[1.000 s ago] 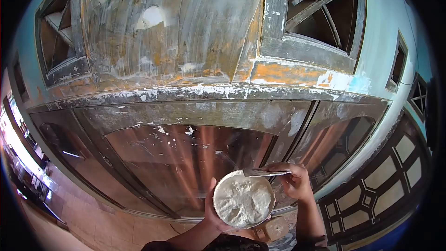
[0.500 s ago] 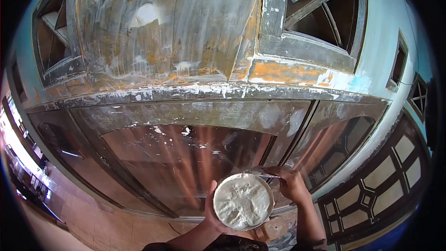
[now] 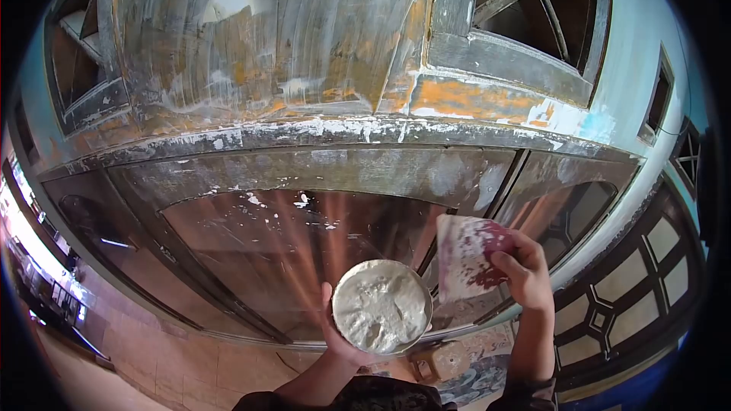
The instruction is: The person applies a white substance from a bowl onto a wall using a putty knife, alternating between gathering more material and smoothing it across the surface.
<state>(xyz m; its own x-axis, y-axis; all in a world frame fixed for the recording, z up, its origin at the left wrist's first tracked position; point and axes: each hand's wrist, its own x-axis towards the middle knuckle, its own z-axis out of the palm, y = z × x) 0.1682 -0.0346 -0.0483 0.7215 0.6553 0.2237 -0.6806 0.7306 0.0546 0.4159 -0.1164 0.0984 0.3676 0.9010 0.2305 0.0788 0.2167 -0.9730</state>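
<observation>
My left hand (image 3: 340, 344) is closed round the side and underside of a round bowl (image 3: 429, 320), its thumb up along the left rim. White putty (image 3: 381, 304) with a lumpy, dented surface fills it nearly to the top. To the right and slightly higher, my right hand (image 3: 527, 270) pinches a thin, flat putty spreader (image 3: 468, 259) by its right edge, thumb on the near face. White paste smears that maroon face. The spreader is apart from the bowl, in front of the glazed door.
Ahead is a wooden panel (image 3: 335, 53) with streaky grey filler and orange patches, above a paint-chipped ledge (image 3: 320, 131). Glass doors (image 3: 244, 251) stand below it. A stool-like object (image 3: 449, 361) is on the tiled floor (image 3: 190, 365); a dark grille door (image 3: 632, 297) is at right.
My right hand has lifted the spreader away from the bowl's rim, up and right, turning its smeared face into view. The bowl has shifted slightly left and up in the view.
</observation>
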